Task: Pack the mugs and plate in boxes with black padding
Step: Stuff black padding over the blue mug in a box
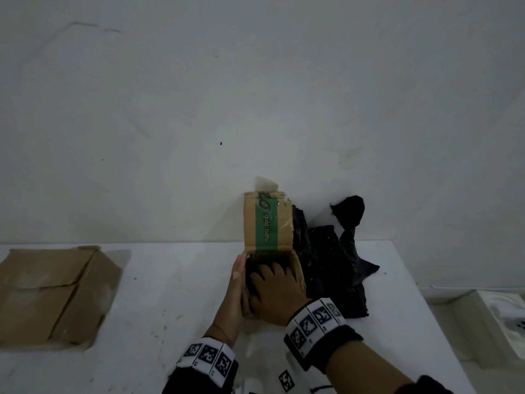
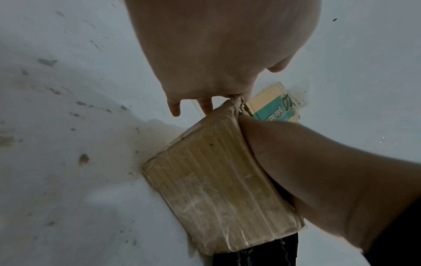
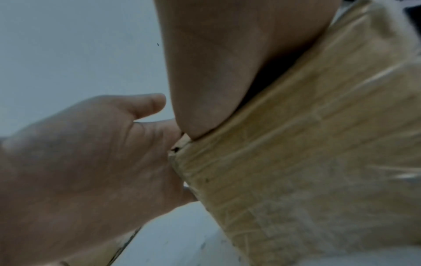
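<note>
A small cardboard box (image 1: 272,268) stood on the white table (image 1: 170,294), just right of centre, its far flap (image 1: 267,223) with a green band raised upright. The left hand (image 1: 234,291) lay flat along the box's 9 o'clock side, fingers straight. The right hand (image 1: 274,294) reached down into the open top, fingers spread over something dark inside; whether it gripped anything cannot be told. Black padding (image 1: 332,268) lay heaped at the box's 3 o'clock, touching it. Only the head view showed a flattened brown box (image 1: 54,294) well apart at 9 o'clock. The left wrist view alone showed the box's taped outer wall (image 2: 218,180), and the right wrist view showed the left palm (image 3: 91,162) pressed against a box corner (image 3: 182,153).
</note>
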Motion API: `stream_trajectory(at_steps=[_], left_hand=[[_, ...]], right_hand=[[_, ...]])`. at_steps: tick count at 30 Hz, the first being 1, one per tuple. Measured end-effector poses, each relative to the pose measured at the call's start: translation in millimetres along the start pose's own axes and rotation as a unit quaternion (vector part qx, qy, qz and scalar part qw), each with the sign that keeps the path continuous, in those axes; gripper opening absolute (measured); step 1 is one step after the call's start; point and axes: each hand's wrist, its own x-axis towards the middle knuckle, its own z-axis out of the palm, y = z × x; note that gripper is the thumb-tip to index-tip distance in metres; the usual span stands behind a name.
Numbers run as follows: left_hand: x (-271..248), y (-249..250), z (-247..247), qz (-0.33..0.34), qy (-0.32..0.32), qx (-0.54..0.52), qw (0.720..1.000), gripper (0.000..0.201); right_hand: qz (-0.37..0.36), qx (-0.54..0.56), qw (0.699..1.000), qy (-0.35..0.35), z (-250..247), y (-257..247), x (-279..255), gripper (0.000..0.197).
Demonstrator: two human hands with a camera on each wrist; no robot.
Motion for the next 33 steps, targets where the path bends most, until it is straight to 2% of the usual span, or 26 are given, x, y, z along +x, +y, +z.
stream_trajectory(at_steps=[3, 5, 7, 9, 11, 12, 15, 17, 21, 24, 26, 27, 29, 31, 33], left_hand=[[3.4, -1.8, -3.1, 0.010, 0.006, 0.035, 0.999, 0.046], [7.4, -4.7, -10.0, 0.017, 0.013, 0.075, 0.997, 0.044], [12.4, -9.0, -14.7, 0.016, 0.035, 0.155, 0.987, 0.037], [15.4, -6.5, -11.3, 0.029, 0.083, 0.327, 0.941, 0.045], [15.3, 5.4, 4.5, 0.095, 0.123, 0.451, 0.879, 0.059], [14.7, 13.3, 17.9, 0.137, 0.122, 0.481, 0.858, 0.061], [18.5, 27.9, 64.9, 0.226, 0.048, 0.502, 0.833, 0.065], [24.1, 29.0, 95.0, 0.254, -0.017, 0.524, 0.813, 0.061], [46.5, 22.1, 140.9, 0.271, -0.145, 0.619, 0.723, 0.057], [69.1, 15.7, 161.4, 0.275, -0.206, 0.698, 0.629, 0.061], [81.5, 10.1, 169.6, 0.271, -0.230, 0.739, 0.573, 0.066], [86.5, 7.3, 172.2, 0.254, -0.239, 0.754, 0.557, 0.069], [94.4, 2.9, 175.5, 0.231, -0.242, 0.774, 0.537, 0.075], [100.1, 0.9, 177.9, 0.217, -0.235, 0.787, 0.528, 0.078], [103.2, 1.4, 178.4, 0.205, -0.227, 0.792, 0.528, 0.079]], right_hand=[[-0.015, 0.034, 0.999, 0.022, -1.3, 4.3, -3.6, 0.083], [-0.026, 0.072, 0.996, 0.042, -8.3, 11.3, -12.7, 0.065], [-0.035, 0.134, 0.986, 0.094, -17.5, 23.4, -24.3, 0.046], [-0.047, 0.163, 0.971, 0.165, -27.6, 38.3, -37.7, 0.040], [-0.033, 0.161, 0.960, 0.228, -32.3, 58.5, -51.1, 0.033], [-0.009, 0.162, 0.954, 0.254, -33.3, 70.7, -57.7, 0.031], [0.095, 0.177, 0.938, 0.282, -30.6, 114.4, -73.7, 0.029], [0.171, 0.192, 0.931, 0.258, -25.7, 141.8, -78.6, 0.027], [0.275, 0.244, 0.911, 0.190, -15.3, 176.2, -71.3, 0.037], [0.282, 0.252, 0.909, 0.177, -2.3, 187.9, -55.5, 0.047], [0.267, 0.218, 0.926, 0.153, 7.7, 191.8, -45.0, 0.049], [0.271, 0.211, 0.929, 0.140, 12.7, 191.2, -41.0, 0.048], [0.286, 0.230, 0.915, 0.165, 19.5, 192.2, -36.1, 0.036], [0.266, 0.231, 0.911, 0.217, 25.4, 195.5, -35.4, 0.026], [0.242, 0.239, 0.922, 0.187, 24.2, 200.2, -39.5, 0.030]])
